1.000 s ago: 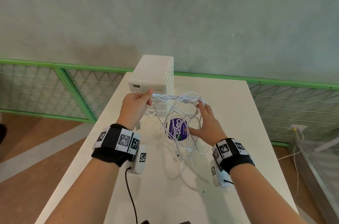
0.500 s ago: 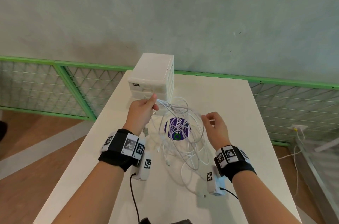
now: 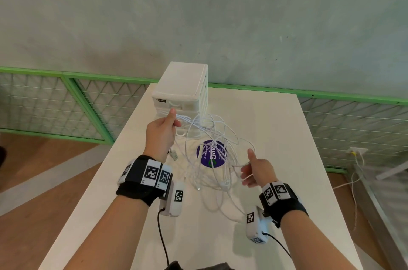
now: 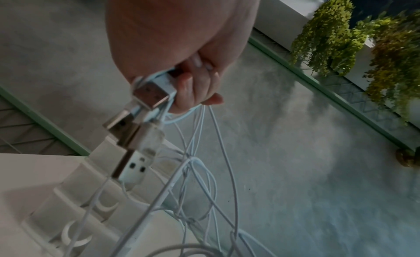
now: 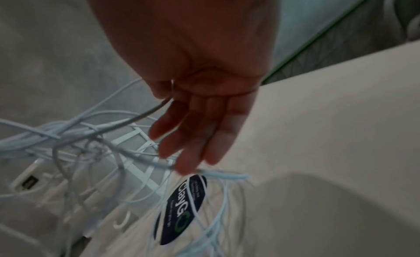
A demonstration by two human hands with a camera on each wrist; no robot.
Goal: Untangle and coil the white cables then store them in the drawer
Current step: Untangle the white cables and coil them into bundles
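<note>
Left hand [image 3: 162, 135] pinching plug ends [image 4: 145, 106] of white cables [image 3: 209, 152], held high so loops hang free. Right hand [image 3: 257, 172] with fingers spread, combing through strands, probably to separate them.

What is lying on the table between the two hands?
In the head view, tangled white cables stretch from the left hand to the right hand, above a round purple sticker on the table.

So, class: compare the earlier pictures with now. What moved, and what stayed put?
The right hand drew back from the tangled white cables toward the person, fingers loosening with loops draped across them. The left hand still pinches the plug ends. The white plastic drawer unit stayed shut.
</note>
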